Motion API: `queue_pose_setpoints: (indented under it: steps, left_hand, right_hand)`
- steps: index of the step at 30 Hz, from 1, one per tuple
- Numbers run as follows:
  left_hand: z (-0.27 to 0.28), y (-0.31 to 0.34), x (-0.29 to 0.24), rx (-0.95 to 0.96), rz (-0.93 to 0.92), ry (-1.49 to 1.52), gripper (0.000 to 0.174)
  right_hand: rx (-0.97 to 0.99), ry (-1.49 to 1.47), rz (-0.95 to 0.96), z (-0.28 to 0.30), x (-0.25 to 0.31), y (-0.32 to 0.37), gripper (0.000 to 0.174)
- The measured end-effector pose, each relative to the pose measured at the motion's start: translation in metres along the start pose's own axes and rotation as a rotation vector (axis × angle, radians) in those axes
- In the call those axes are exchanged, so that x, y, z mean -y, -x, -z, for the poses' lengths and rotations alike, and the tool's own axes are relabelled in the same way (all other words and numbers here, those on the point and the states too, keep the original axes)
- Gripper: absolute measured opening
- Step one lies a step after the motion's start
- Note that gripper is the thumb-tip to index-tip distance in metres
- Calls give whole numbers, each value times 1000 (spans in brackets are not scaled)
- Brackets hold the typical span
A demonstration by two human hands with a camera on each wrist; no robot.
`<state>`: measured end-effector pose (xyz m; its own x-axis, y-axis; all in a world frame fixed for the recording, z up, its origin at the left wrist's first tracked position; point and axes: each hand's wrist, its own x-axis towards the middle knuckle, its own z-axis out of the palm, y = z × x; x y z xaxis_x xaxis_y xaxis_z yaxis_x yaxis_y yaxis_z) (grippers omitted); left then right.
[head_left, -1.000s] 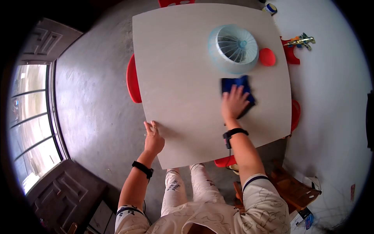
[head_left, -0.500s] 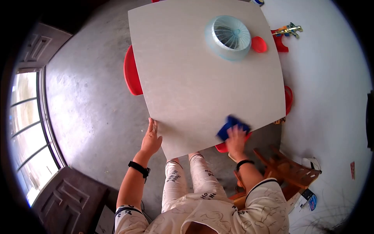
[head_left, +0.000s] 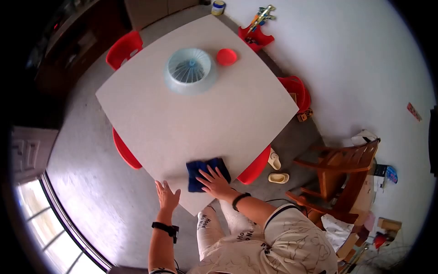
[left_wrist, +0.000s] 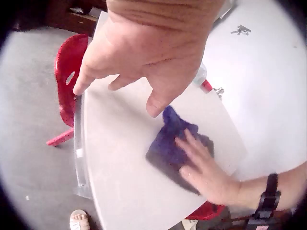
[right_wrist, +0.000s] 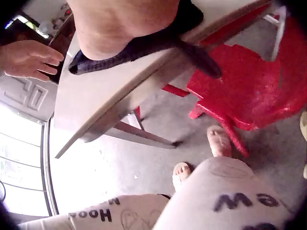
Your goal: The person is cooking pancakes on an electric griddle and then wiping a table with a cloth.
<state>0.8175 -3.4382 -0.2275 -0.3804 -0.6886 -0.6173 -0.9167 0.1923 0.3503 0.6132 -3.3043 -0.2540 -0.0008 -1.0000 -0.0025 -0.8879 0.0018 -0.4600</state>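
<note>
Cloth (head_left: pixel 196 176): blue, spread on the table (head_left: pixel 182 123) near the person, part of it over the edge
Right hand (head_left: pixel 217 186): fingers spread wide, resting on the cloth, curled round nothing
Left hand (head_left: pixel 168 197): fingers extended and parted, holding nothing, at the table's edge; contact unclear
In the way: basket (head_left: pixel 189 86), pale blue and round, stands on the table beyond the cloth; red bowl (head_left: pixel 226 57) just beside it
Chairs: 3 red, 1 of them (head_left: pixel 256 166) partly under the edge near the cloth
Floor: 2 pale slippers (head_left: pixel 278 178) near that chair
</note>
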Motion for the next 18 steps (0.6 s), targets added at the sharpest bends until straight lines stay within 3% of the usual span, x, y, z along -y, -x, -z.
queue_pose_setpoints:
  steps: [1, 3, 5, 7, 9, 13, 18]
  left_hand:
    - [9, 0, -14, -32, 35, 42, 83]
    - [23, -12, -33, 7, 32, 77, 84]
    - [34, -31, -51, 58, 68, 63, 86]
    - [31, -57, -61, 38, 83, 28, 88]
    - [36, -75, -75, 24, 116, -6, 90]
    - [58, -102, -132, 88, 308, -89, 109]
    - [72, -140, -185, 96, 318, -210, 129]
  right_hand:
    - [11, -34, 3, 7, -12, 11, 52]
    - [136, 66, -296, 36, -39, 22, 57]
    - [20, 200, -689, 57, -86, 30, 58]
    - [-239, 310, -883, 66, -150, 35, 56]
    - [-292, 320, -981, 87, -217, 24, 57]
    - [-244, 275, -1116, 136, -321, -22, 60]
    - [-227, 248, -1127, 180, -403, -102, 61]
